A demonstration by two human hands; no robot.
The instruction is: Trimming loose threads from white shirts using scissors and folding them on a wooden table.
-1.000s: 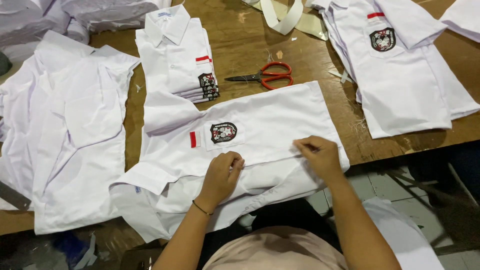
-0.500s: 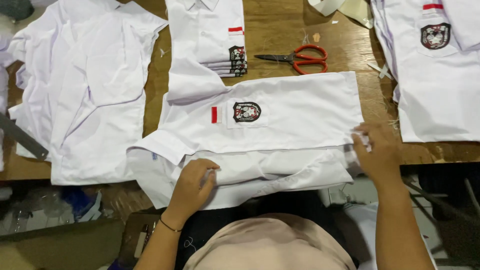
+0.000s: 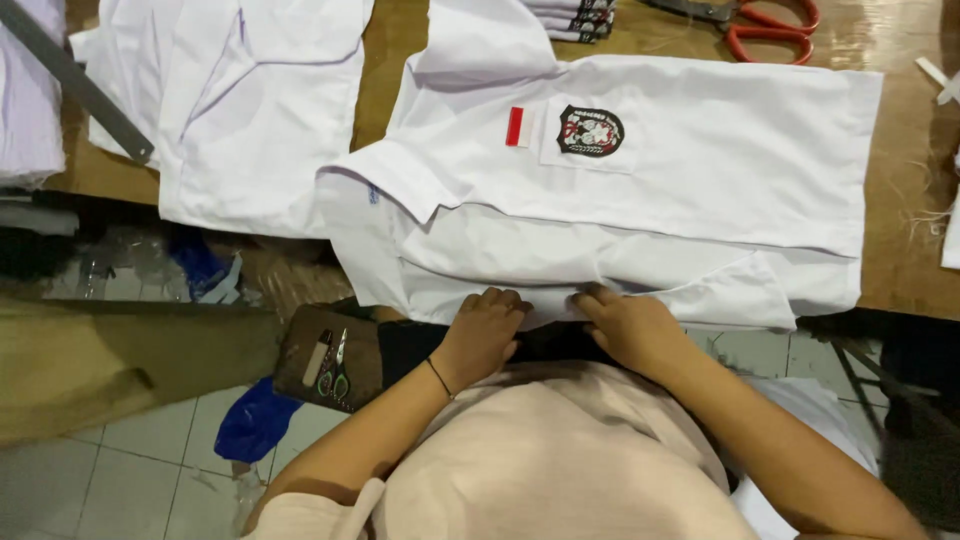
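We judge the folding partly done: our left hand (image 3: 485, 330) and right hand (image 3: 628, 325), fingers curled, pinch the near hem of the white cotton school shirt (image 3: 700, 170), crest up beyond our fingertips; bottom fold remains.

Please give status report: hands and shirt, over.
Left hand and right hand both grip near hem of white shirt. Shirt flat on wooden table. Red scissors beyond, clear.

Even overhead light, soft shadows, sharp, dim floor
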